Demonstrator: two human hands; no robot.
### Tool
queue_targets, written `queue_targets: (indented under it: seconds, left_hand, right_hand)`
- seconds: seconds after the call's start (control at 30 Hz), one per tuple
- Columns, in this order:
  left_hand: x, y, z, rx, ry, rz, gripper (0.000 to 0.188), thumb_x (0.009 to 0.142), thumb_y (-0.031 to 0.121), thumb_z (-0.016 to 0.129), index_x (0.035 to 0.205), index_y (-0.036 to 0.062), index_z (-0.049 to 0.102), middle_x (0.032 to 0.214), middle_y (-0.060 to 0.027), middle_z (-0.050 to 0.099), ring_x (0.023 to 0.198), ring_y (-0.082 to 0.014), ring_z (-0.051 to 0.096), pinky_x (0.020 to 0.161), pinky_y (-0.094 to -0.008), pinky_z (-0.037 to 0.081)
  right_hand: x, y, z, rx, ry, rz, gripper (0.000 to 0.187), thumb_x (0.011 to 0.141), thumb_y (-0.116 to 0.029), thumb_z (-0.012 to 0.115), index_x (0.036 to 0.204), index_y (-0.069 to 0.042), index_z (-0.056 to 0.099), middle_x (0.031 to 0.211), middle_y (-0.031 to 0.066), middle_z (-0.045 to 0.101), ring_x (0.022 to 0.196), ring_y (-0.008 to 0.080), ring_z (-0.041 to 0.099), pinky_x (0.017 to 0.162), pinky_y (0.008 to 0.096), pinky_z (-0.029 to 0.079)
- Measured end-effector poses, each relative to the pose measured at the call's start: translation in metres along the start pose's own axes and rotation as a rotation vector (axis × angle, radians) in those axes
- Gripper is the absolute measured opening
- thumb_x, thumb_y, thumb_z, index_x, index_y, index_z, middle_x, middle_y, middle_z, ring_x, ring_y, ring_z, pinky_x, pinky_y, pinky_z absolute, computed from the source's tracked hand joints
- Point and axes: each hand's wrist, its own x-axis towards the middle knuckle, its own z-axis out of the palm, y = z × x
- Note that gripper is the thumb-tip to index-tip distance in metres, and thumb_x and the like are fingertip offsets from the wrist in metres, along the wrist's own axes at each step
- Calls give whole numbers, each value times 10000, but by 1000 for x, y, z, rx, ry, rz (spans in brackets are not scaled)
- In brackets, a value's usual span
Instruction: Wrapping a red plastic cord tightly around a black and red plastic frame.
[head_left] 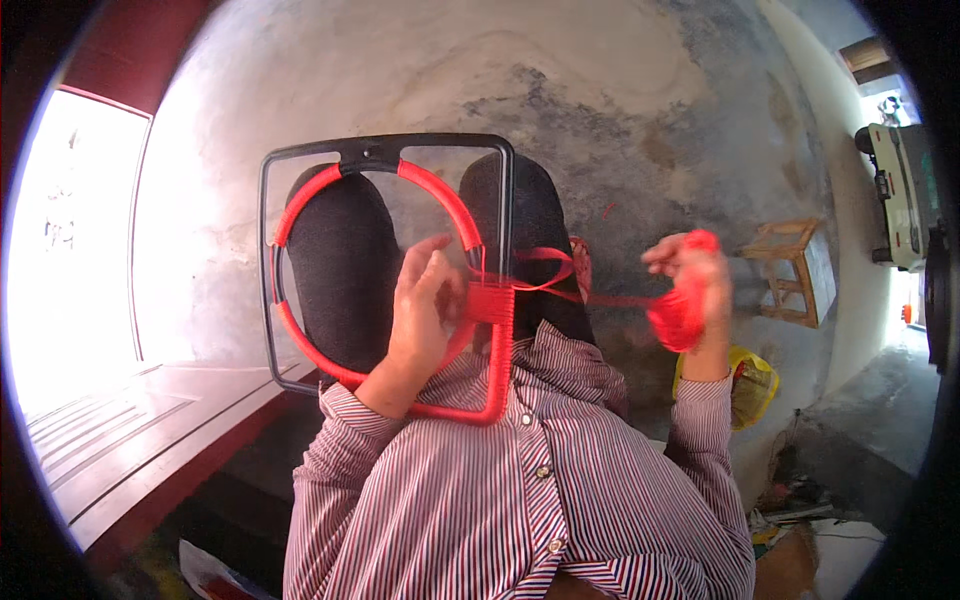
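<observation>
On my lap rests a black square frame (509,190) with a round ring inside it. Red strip wrapping (440,198) covers most of the ring, the near right corner and a band joining ring and right bar. Inside the ring, my left hand (424,298) is beside that band with fingers bent and blurred; whether it grips anything cannot be made out. Off to the right, my right hand (703,285) is closed on a bundle of red strip (678,318). A length of strip (622,300) runs from the bundle to the frame, with a loose loop near the right bar.
A small wooden stool (797,270) stands on the right. Near my right forearm lies a yellow bag (752,388). To the left is a pale panelled surface (130,430) beside a bright opening. A parked vehicle (895,195) shows at the far right.
</observation>
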Motion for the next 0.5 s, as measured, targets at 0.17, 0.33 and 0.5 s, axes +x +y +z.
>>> queue_targets:
  seconds: [0.17,0.33,0.5]
  left_hand:
    - [-2,7,11,-240,-92,-43,482,993,304,376,1363,-4,364,859,-50,570,708,-114,543,629,-237,437]
    - [2,7,14,-370,-227,-122,489,1014,360,309,1351,18,405,1066,-112,609,956,-200,610,852,-337,499]
    - [1,8,12,-468,-350,-149,467,831,97,378,1272,-35,461,1135,-146,604,1034,-234,603,930,-341,476]
  right_hand:
    - [0,15,-89,575,482,-183,246,908,-300,559,982,-70,609,789,44,620,690,168,580,657,298,472]
    - [4,53,-47,495,165,35,348,907,-283,599,1142,-28,571,585,-69,346,467,49,338,421,219,289]
    - [-10,37,95,-180,-409,182,320,816,-131,678,1106,-8,618,634,-7,566,530,79,526,522,238,426]
